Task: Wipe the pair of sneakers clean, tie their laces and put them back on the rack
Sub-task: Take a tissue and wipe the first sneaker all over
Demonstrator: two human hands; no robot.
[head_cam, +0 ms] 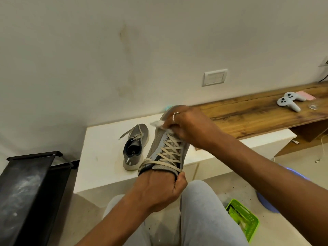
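Grey-trousered knees (195,210) sit lowest. Just above them the left hand (159,189) grips the collar of a grey sneaker (165,146), held toe-up over a white ledge (99,139). The right hand (191,128) pinches a white wipe (158,123) against its forefoot. Its mate (134,148) lies on the ledge, well in from the front edge, laces loose, insole print too small to read. A black rack (26,183) stands at left. A wooden shelf (248,112) carrying a game controller (288,102) runs right along the stained wall.

You're holding the raised sneaker (160,139) above the ledge (99,157); the other sneaker (134,146) is lying at nine o'clock.
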